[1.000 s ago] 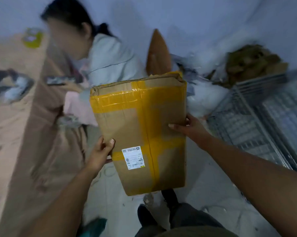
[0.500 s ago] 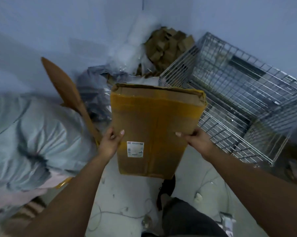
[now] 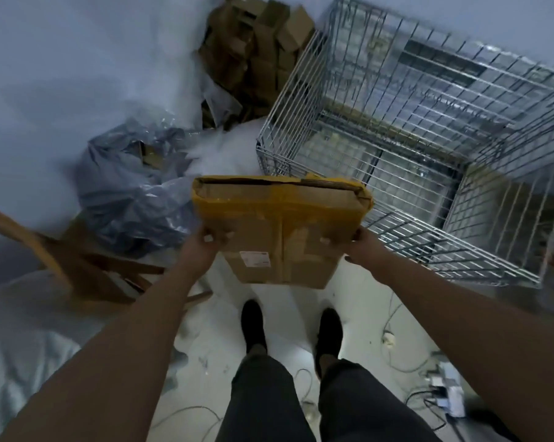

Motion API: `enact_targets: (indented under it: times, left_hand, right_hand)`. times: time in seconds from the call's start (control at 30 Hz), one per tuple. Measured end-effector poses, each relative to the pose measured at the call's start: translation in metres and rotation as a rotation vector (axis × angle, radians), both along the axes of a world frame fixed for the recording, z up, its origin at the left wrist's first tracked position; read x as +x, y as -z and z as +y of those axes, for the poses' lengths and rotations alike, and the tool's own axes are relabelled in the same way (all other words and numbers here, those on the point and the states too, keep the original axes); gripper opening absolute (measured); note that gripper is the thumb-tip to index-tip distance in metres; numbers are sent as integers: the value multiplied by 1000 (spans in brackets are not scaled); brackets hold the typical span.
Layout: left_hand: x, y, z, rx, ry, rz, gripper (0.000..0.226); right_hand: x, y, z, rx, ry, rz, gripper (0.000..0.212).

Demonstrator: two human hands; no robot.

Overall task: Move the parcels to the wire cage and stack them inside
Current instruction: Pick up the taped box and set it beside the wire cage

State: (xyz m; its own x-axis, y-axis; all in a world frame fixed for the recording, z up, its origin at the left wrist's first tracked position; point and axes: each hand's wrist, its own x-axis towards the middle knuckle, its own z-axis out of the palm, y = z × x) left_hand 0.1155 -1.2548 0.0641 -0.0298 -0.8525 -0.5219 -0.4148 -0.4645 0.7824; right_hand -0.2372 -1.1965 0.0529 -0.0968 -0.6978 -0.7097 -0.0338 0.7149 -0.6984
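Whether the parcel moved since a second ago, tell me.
Yes: the parcel has closed on the wire cage to its right; its corner now overlaps the rim.

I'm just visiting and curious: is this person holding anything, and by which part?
A taped cardboard parcel, held by its two side edges: left hand on the left edge, right hand on the right, thumbs on the near face.

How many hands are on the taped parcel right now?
2. The left hand grips the parcel at its left edge, the right hand at its right edge, next to the wire cage. Fingers behind the parcel are hidden.
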Motion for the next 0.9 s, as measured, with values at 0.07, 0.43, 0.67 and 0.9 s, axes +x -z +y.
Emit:
enact_targets:
  times: [0.07, 0.43, 0.67, 0.9]
  left_hand:
    - [6, 23, -26, 12, 58, 15, 28]
    - [14, 137, -123, 2, 291, -38, 63]
    - [1, 195, -157, -94, 456, -271, 25]
    - [-16, 241, -193, 65, 371, -128, 70]
  right_hand:
    - [7, 20, -14, -24, 58, 19, 73]
    - [47, 133, -45, 54, 226, 217, 104]
    - [49, 181, -54, 79, 244, 170, 81]
    - [44, 237, -72, 86, 279, 129, 86]
